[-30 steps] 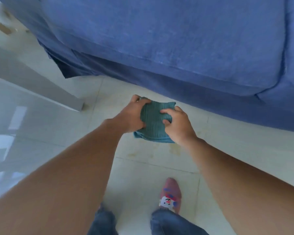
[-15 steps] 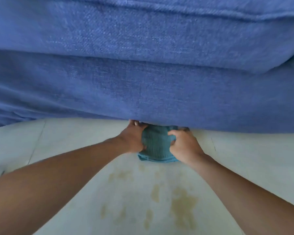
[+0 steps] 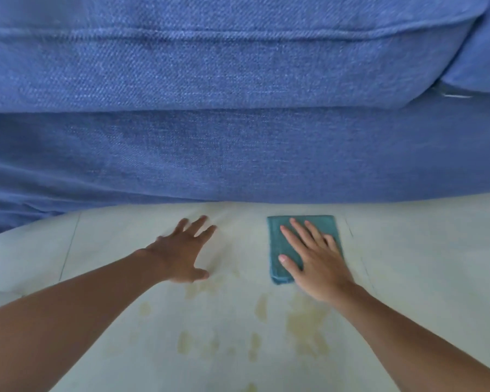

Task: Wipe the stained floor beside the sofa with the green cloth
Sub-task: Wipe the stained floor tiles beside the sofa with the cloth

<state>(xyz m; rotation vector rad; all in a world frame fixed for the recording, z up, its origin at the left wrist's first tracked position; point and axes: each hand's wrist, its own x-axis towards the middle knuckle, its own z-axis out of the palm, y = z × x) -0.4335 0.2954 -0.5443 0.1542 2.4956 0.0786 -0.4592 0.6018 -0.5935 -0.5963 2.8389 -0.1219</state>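
The green cloth [image 3: 280, 244], folded into a rectangle, lies flat on the pale tiled floor just in front of the blue sofa [image 3: 238, 151]. My right hand [image 3: 314, 258] presses flat on the cloth with its fingers spread. My left hand [image 3: 184, 250] rests on the bare floor to the cloth's left, fingers spread, holding nothing. Yellowish stains [image 3: 303, 323] spot the floor between my forearms, nearer to me than the cloth.
The sofa's front fills the upper half of the view and meets the floor just beyond the cloth. Tile joints [image 3: 68, 244] run across the floor on the left and right.
Both hands held the cloth up by the sofa's base; now the cloth lies flat on the floor under my right palm, and my left hand has let go and moved left onto the floor.
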